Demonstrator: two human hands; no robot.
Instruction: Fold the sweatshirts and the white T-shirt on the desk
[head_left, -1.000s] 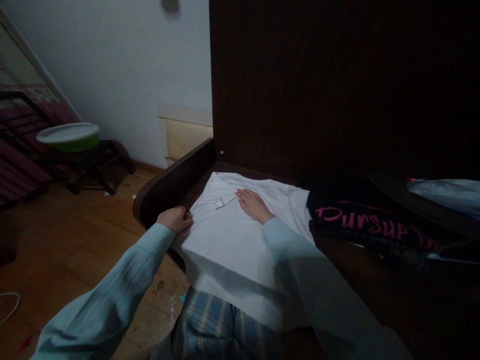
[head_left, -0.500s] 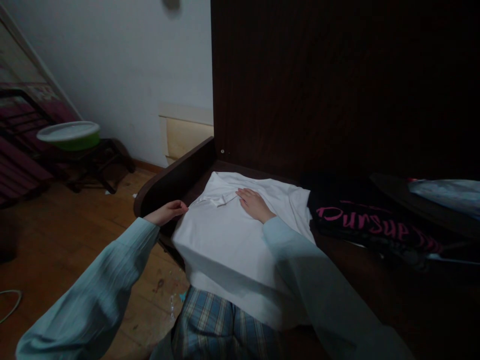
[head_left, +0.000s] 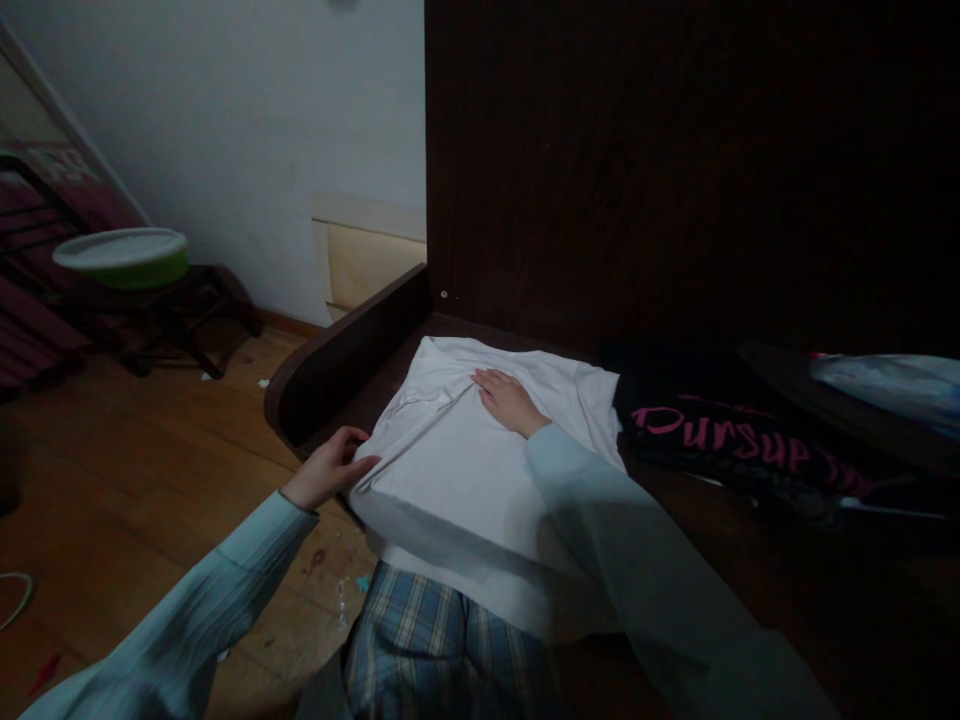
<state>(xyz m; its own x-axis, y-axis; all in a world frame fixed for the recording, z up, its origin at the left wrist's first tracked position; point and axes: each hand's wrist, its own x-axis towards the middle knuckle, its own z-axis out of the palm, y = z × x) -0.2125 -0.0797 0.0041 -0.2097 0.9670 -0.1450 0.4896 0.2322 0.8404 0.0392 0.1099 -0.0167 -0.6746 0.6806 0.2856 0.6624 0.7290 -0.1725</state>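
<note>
A white shirt (head_left: 450,450) lies spread over a dark wooden surface, its near part hanging over the edge onto my lap. My right hand (head_left: 510,402) rests flat on its upper middle, fingers stretched out. At the shirt's left edge is my left hand (head_left: 334,468), thumb and fingers apart and touching the cloth. A diagonal fold runs across the fabric between both hands. The fingertips of my left hand are partly hidden by the cloth's edge.
A dark side rail (head_left: 337,345) and a tall dark panel (head_left: 675,180) bound the surface. Black cloth with pink lettering (head_left: 750,440) lies to the right, near a plastic bag (head_left: 892,385). Leftward, a green basin (head_left: 135,265) sits on a dark chair (head_left: 180,310).
My left hand has moved down along the shirt's left edge, and its pinch has loosened. The fold now runs longer toward it. My right hand stays flat in place.
</note>
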